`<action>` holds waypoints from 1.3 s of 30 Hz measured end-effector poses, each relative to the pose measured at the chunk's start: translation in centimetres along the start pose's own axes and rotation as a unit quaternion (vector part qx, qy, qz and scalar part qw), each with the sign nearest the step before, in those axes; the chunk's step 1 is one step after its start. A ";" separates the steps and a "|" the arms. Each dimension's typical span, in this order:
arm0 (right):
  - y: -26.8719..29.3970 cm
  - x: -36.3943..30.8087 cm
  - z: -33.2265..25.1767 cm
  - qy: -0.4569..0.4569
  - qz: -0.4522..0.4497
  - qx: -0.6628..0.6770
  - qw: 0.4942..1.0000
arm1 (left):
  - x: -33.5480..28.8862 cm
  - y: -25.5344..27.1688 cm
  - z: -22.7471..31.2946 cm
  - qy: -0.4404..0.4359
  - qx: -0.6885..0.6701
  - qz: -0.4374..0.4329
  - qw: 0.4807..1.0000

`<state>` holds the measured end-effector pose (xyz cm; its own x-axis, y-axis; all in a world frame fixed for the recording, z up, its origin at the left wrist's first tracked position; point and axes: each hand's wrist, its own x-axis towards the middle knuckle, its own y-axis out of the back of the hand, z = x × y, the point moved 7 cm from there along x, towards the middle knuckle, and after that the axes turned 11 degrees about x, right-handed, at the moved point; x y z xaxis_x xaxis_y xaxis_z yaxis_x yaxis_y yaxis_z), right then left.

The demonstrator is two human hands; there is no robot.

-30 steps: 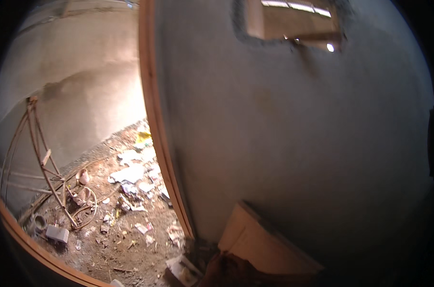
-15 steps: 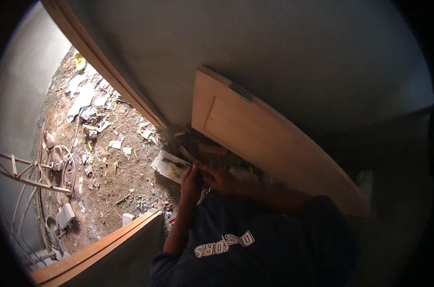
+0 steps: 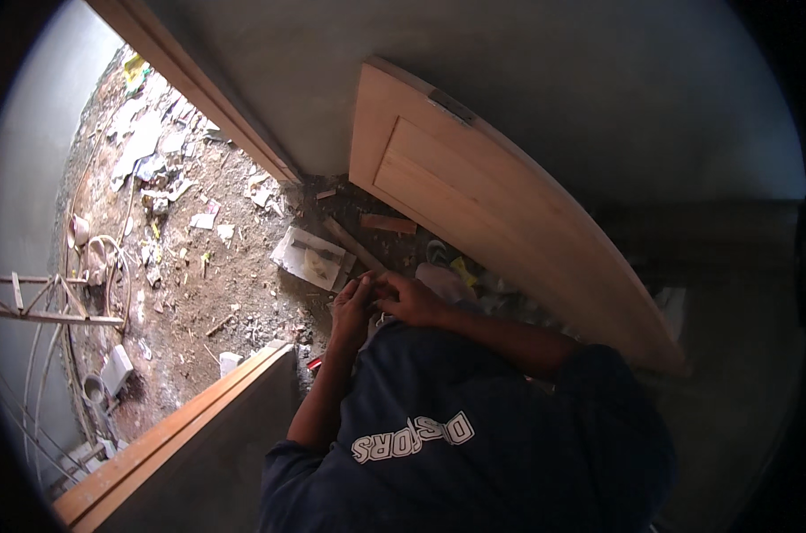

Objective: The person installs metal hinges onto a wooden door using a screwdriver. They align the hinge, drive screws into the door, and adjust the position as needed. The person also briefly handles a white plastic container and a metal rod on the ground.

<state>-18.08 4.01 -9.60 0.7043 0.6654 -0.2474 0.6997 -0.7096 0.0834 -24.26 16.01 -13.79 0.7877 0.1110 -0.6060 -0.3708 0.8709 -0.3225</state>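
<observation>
My left hand (image 3: 351, 305) and my right hand (image 3: 410, 299) meet in front of my dark shirt, fingertips touching. Both are closed, the fingers pinched together, and whatever sits between them is too small and dark to make out. Just beyond them on the ground lies a pale flat slab (image 3: 289, 258) with a dark narrow thing (image 3: 312, 244) on top. A wooden stick (image 3: 354, 244) rests beside the slab, slanting toward my fingers.
A wooden panelled door (image 3: 474, 186) leans on the grey wall at right, a metal plate (image 3: 450, 108) in its edge. Door frame posts (image 3: 216, 89) (image 3: 190, 426) flank the opening at left. Outside lie rubble, paper scraps (image 3: 141, 147) and a wooden ladder-like frame (image 3: 56, 302). A reddish wood offcut (image 3: 388, 224) lies ahead.
My view has tilted, so the door, slab and ground appear higher in the picture. My hands stay together at nearly the same place, fingers shifting slightly.
</observation>
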 end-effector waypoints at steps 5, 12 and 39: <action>-1.4 1.1 1.2 -0.021 -0.072 -0.050 0.996 | -0.8 1.4 -0.9 -0.030 -0.033 0.021 0.999; -3.0 2.8 -1.1 0.033 -0.157 -0.024 0.987 | -2.1 3.5 -1.0 -0.081 -0.061 0.079 0.992; -2.5 4.2 0.1 -0.052 -0.179 -0.107 0.977 | -0.3 3.2 -2.6 -0.081 -0.045 0.108 0.990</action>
<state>-16.85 8.56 -10.91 0.4012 0.8269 -0.3941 0.9160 -0.3636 0.1695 -26.95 17.56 -16.54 0.7511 0.3711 -0.5460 -0.5752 0.7738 -0.2654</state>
